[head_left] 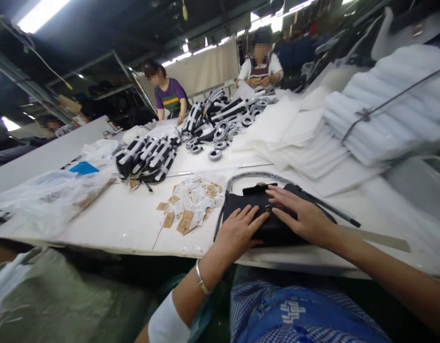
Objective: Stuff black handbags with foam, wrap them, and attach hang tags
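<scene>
A black handbag lies on the white table in front of me, near its front edge. Its small flap is lifted, and a metal clasp shows between my hands. A strap wrapped in grey covering curves behind the bag. My left hand lies on the bag's left part with fingers stretched out. Flat on its upper right part rests my right hand, fingers spread next to the clasp. Left of the bag is a heap of white tags and brown cards.
Wrapped black bags and a pile of wrapped straps lie farther back. White foam sheets and a tied foam bundle fill the right. Clear plastic bags lie left. Two people work across the table.
</scene>
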{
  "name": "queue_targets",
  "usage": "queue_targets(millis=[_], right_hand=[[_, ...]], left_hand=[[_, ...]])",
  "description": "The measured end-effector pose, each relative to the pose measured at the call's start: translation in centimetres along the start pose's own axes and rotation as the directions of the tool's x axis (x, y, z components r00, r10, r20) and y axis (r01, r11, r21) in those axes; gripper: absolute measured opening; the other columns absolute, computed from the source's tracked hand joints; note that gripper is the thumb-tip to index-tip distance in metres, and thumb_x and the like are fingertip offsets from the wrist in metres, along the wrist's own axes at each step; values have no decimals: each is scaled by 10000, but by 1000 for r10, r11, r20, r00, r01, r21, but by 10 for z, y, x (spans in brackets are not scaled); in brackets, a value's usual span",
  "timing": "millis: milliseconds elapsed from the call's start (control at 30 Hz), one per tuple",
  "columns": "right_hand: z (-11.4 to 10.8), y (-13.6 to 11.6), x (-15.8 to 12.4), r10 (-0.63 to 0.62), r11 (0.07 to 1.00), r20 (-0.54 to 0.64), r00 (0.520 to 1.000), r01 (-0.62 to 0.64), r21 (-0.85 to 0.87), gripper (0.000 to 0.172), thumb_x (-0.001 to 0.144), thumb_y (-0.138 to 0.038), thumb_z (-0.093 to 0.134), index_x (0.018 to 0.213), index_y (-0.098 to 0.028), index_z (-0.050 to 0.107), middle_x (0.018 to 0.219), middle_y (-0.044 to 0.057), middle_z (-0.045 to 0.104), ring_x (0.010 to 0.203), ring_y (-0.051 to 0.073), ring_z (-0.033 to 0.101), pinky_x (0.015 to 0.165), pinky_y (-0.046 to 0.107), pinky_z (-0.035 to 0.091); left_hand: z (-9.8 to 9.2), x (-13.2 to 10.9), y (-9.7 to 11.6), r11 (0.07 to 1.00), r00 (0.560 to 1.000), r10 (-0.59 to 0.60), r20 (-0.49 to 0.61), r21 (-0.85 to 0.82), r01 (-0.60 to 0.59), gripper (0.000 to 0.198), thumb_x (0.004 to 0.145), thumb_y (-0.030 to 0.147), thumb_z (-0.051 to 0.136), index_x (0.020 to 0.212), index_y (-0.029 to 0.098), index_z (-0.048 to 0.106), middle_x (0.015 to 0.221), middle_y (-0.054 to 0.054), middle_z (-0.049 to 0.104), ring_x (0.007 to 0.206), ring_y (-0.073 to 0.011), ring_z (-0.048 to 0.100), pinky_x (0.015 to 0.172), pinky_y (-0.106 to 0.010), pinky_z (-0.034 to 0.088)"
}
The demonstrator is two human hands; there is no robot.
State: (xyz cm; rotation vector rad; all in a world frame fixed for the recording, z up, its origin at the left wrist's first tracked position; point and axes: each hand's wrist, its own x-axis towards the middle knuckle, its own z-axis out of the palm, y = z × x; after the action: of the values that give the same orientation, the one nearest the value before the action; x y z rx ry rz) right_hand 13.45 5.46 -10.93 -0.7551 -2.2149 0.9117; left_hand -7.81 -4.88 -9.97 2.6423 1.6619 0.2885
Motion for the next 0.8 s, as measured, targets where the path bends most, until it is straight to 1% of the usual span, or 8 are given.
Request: queue_targets(millis=[67,133,300,367,500,633,733,800], right_hand=[[-16,8,-8,-150,963,135,979,176,-205,602,884,-370,660,1460,-320,489,1490,38,500,1322,321,518,1174,526,352],[-25,24,-17,-230,904,288,930,313,-290,730,834,-343,721,1499,-333,422,1478,38,512,1348,338,486,1187,564,303],[-20,61,-39,-257,828,427,867,426,-365,753,871,-91,538,1522,-406,328,1527,-16,450,1383,261,454,1161,512,339],[-13,66,-49,-225,821,467,855,425,-382,707,913,-213,559,1548,-358,284,1576,19,371,1426,285,387,1166,542,310],[-8,62,-61,-145,845,479,866,360,-395,815,894,-551,604,1573,-297,231,1627,72,247,1475,341,268,1184,601,221],[-12,51,-47,-85,881,455,886,280,-381,609,950,-517,546,1510,-325,399,1534,56,448,1396,305,424,1149,536,325],[-8,37,-19,-10,900,406,914,185,-394,382,999,-391,487,1325,-238,612,1277,88,668,1166,258,612,1005,427,475],[0,28,2,24,883,383,923,160,-442,289,988,-322,505,1181,-185,671,1096,100,709,1010,238,649,884,371,516]], left_hand=[[11,0,-7,1000,1000,2,-8,17,-2,716,862,373,715,1486,275,380,1504,-92,492,1355,-297,495,1103,-487,424],[24,-7,-10,999,999,8,-42,47,-6,600,940,316,611,1490,304,373,1496,-67,504,1348,-293,504,1096,-508,426],[53,-30,-8,998,998,39,-59,52,-36,608,985,169,467,1524,389,290,1574,-1,390,1439,-286,378,1149,-535,361],[58,-36,-6,999,999,47,-26,2,-47,606,982,248,498,1522,416,281,1620,9,291,1485,-298,278,1171,-563,318],[62,-37,-1,999,1000,-2,7,-51,2,625,972,405,525,1525,452,239,1656,6,176,1514,-309,181,1175,-608,286],[64,-32,1,999,1000,-6,-17,-34,6,639,973,421,526,1525,473,209,1647,-14,218,1499,-313,234,1156,-608,324],[69,-31,0,1000,998,12,-69,15,-11,650,969,410,534,1528,465,206,1636,-30,251,1484,-321,275,1134,-603,364],[74,-31,0,998,993,22,-119,59,-15,657,963,414,545,1530,454,216,1628,-38,271,1473,-325,301,1114,-590,397]])
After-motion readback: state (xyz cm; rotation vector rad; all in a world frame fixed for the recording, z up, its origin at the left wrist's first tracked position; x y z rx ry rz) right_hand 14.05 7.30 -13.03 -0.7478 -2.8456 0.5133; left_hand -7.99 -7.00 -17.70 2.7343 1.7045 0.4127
